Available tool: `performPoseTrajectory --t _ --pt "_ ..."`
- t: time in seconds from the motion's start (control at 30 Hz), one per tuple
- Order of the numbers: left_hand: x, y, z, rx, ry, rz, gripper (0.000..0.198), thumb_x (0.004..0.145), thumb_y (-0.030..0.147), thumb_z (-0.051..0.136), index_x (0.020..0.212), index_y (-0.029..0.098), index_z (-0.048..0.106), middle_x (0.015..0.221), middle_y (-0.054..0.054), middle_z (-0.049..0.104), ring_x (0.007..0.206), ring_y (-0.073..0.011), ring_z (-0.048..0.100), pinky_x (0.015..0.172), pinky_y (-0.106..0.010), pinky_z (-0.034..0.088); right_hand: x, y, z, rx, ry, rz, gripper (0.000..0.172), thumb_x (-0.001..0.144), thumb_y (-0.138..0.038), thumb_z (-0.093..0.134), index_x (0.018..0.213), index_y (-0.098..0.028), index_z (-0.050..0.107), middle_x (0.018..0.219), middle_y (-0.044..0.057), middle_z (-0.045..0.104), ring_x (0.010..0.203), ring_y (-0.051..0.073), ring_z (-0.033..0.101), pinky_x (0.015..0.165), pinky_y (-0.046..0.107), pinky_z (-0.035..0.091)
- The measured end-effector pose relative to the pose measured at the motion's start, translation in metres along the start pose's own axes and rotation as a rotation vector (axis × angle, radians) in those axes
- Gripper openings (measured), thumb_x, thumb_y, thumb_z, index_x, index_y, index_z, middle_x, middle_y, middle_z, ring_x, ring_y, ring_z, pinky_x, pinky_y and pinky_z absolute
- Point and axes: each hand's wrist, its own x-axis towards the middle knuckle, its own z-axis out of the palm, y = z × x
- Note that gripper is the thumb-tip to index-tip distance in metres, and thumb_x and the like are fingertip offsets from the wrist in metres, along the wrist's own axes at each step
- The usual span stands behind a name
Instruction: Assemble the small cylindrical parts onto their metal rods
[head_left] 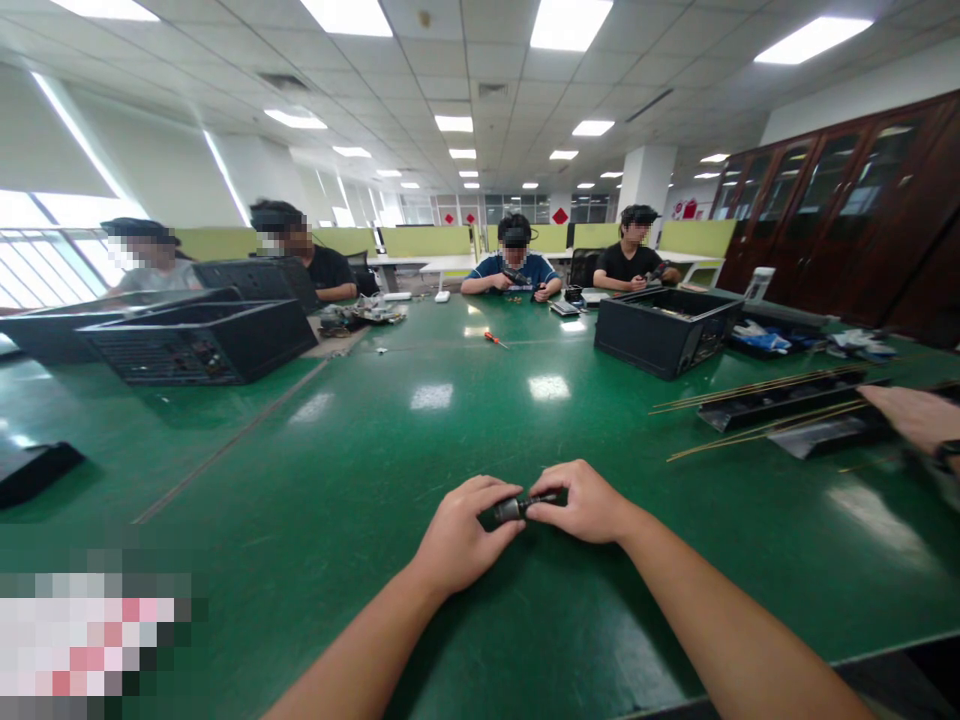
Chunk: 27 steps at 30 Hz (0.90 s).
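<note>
Near the front middle of the green table, my left hand (466,530) is closed round the thick end of a small dark cylinder with a grey metallic body (508,510). From the other side, my right hand (579,502) pinches its narrower end, where a thin dark shaft shows between thumb and fingers. The piece lies roughly level, just above the tabletop or on it; I cannot tell which. My fingers cover part of both ends.
An orange-handled screwdriver (493,340) lies farther off on the green table (390,450). Black computer cases (664,335) stand right and left. At right are brass-coloured rods (757,390), dark metal channels (787,400) and another person's hand (911,412). Several people sit across the table.
</note>
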Motion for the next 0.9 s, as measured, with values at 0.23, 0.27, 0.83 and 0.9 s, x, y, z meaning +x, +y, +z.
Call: performPoseTrajectory --t 0.23,0.27,0.83,0.9 --pt "-0.0003 0.0015 -0.0008 -0.032 0.013 0.009 0.027 0.08 0.02 0.065 0.106 0.023 0.069 0.1 -0.005 0.069 0.092 -0.0193 0.065 0.085 -0.035 0.053 0.0006 -0.0025 -0.0025 -0.006 0.003 -0.001 0.019 0.082 -0.035 0.066 0.086 -0.018 0.074 0.079 0.004 0.071 0.072 0.016 0.063 0.069 0.026 0.044" --pt "-0.0004 0.0016 -0.001 -0.031 0.012 0.011 0.027 0.08 0.02 0.065 0.106 0.023 0.069 0.1 -0.005 0.069 0.092 -0.0194 0.065 0.085 -0.035 0.053 0.0006 -0.0026 -0.0026 -0.007 -0.001 0.0 0.02 0.082 -0.035 0.066 0.086 -0.018 0.074 0.079 0.005 0.071 0.072 0.016 0.063 0.069 0.026 0.045" --pt "-0.0003 0.0 -0.0008 -0.017 0.017 -0.001 0.028 0.078 0.018 0.067 0.105 0.023 0.07 0.1 -0.004 0.069 0.092 -0.0182 0.065 0.085 -0.032 0.053 0.0002 0.0003 -0.0022 -0.037 0.005 -0.011 0.016 0.081 -0.032 0.067 0.084 -0.018 0.074 0.078 0.004 0.071 0.072 0.015 0.063 0.068 0.025 0.044" --pt "-0.0004 -0.0009 -0.0006 -0.017 0.016 -0.001 0.028 0.078 0.018 0.067 0.105 0.023 0.07 0.1 -0.005 0.069 0.092 -0.0185 0.065 0.086 -0.033 0.053 0.0002 0.0008 -0.0025 -0.033 0.007 -0.014 0.016 0.081 -0.032 0.067 0.085 -0.018 0.074 0.078 0.003 0.071 0.072 0.015 0.063 0.068 0.025 0.044"
